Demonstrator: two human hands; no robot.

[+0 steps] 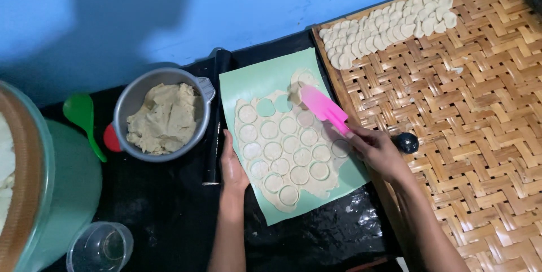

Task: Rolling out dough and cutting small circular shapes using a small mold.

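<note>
A thin sheet of rolled dough [288, 150], scored with several round cut-outs, lies on a pale green mat [265, 77]. My right hand [375, 150] grips a pink spatula [323, 108] whose blade rests on the dough's far end, beside a bare round hole. My left hand [232, 167] lies flat on the mat's left edge, pressing it down, fingers together and holding nothing. A black rolling pin [213, 131] lies just left of that hand.
A metal pot [161, 116] of dough lump sits left of the mat. A woven bamboo tray [468, 114] at right holds rows of dough discs [387, 23]. A green spoon [82, 116], a clear cup [100, 246] and a green-lidded container [34, 187] stand far left.
</note>
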